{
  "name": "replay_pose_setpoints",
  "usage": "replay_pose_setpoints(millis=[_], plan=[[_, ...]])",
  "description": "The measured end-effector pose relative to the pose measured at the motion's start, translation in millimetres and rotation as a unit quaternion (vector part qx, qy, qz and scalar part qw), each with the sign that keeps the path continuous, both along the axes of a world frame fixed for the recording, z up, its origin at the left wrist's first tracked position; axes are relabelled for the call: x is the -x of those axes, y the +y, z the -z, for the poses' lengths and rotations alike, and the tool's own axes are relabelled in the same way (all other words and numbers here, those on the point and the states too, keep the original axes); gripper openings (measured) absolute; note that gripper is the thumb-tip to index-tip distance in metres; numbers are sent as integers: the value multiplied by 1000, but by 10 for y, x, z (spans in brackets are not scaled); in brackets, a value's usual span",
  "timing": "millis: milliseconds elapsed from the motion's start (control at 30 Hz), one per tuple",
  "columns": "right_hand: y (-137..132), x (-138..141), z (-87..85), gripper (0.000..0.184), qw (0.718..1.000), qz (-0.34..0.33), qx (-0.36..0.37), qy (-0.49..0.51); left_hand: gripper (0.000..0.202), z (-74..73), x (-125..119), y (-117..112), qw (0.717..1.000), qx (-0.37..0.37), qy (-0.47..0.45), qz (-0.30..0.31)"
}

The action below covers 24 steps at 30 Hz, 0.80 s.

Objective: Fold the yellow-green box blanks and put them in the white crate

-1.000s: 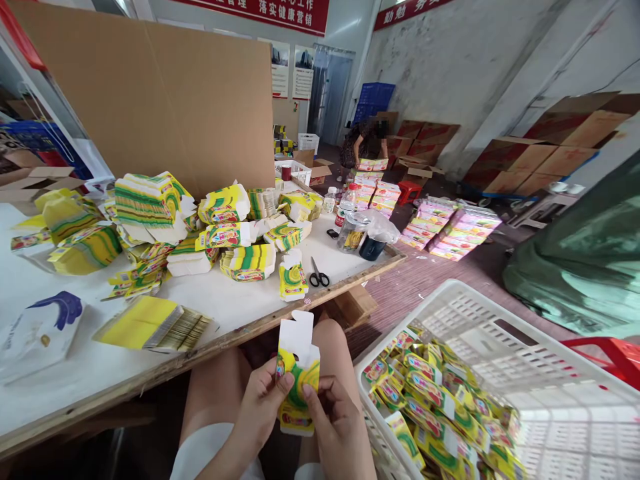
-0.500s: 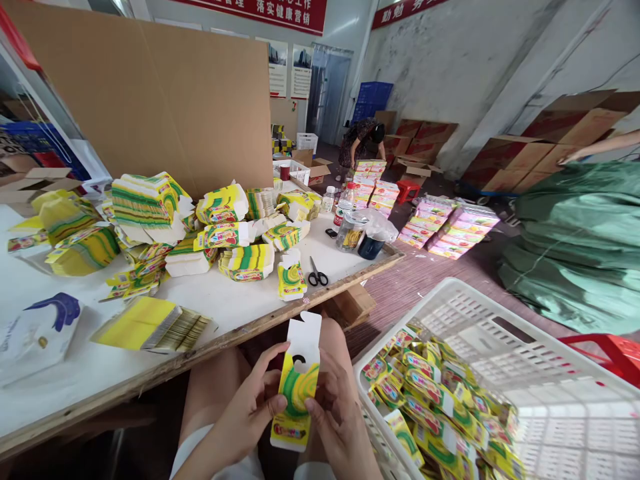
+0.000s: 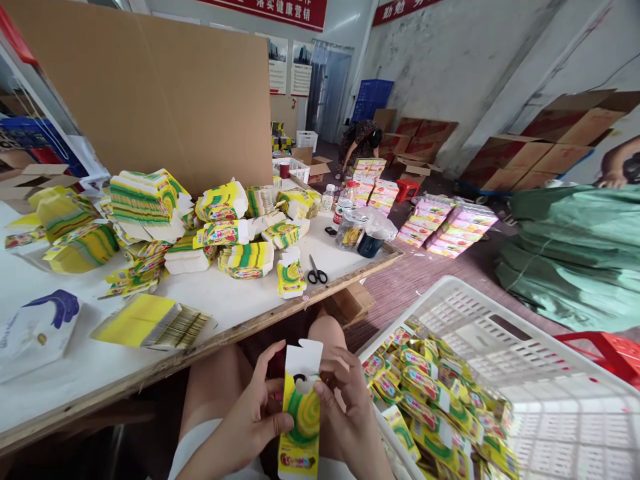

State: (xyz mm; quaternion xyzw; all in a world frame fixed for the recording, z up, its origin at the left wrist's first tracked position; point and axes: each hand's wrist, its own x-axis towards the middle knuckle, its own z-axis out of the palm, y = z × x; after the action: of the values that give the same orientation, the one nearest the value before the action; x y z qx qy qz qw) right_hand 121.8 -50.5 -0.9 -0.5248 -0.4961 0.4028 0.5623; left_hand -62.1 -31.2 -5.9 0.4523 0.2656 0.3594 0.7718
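Note:
Over my lap I hold a small yellow and green carton (image 3: 303, 420), its white top flap standing up and a cut-out near the top. My left hand (image 3: 265, 407) grips its left side, thumb across the front. My right hand (image 3: 345, 407) pinches its right edge near the cut-out. On the table edge ahead lies a flattened yellow carton (image 3: 291, 275), beside black-handled scissors (image 3: 317, 272). A white plastic basket (image 3: 450, 293) to my right holds many filled-looking yellow cartons (image 3: 430, 400).
Bundles of flat cartons (image 3: 150, 203) cover the white table (image 3: 240, 303), with a jar (image 3: 349, 230) and a bottle (image 3: 345, 203) at its far corner. A person (image 3: 361, 143) bends over stacked pink boxes (image 3: 450, 227). Green sacks (image 3: 575, 260) stand right, near another person's arm (image 3: 620, 163).
The carton has moved down toward me. My right hand has shifted from its lower edge up to near the cut-out. At the right, the other person's arm has moved over the green sacks.

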Motion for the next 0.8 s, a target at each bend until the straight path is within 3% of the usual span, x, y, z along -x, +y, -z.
replay_pose_setpoints(millis=[100,200,333,467,600,800], plan=[[-3,-50,8,24,997,-34,-25,-58,64,1,13,25,999,-21,28,7],[-12,-105,-8,27,992,-78,-33,-95,47,61,37,51,995,-58,74,-23],[1,-73,61,35,990,-97,42,-89,46,142,43,32,984,-96,144,-44],[21,18,245,31,990,-54,66,-114,49,185,48,-22,978,-118,171,-26],[3,48,327,31,990,-26,55,-127,51,207,62,1,986,-103,128,-23],[-38,53,250,36,993,-36,28,-111,57,144,-38,-7,999,-17,26,-44]])
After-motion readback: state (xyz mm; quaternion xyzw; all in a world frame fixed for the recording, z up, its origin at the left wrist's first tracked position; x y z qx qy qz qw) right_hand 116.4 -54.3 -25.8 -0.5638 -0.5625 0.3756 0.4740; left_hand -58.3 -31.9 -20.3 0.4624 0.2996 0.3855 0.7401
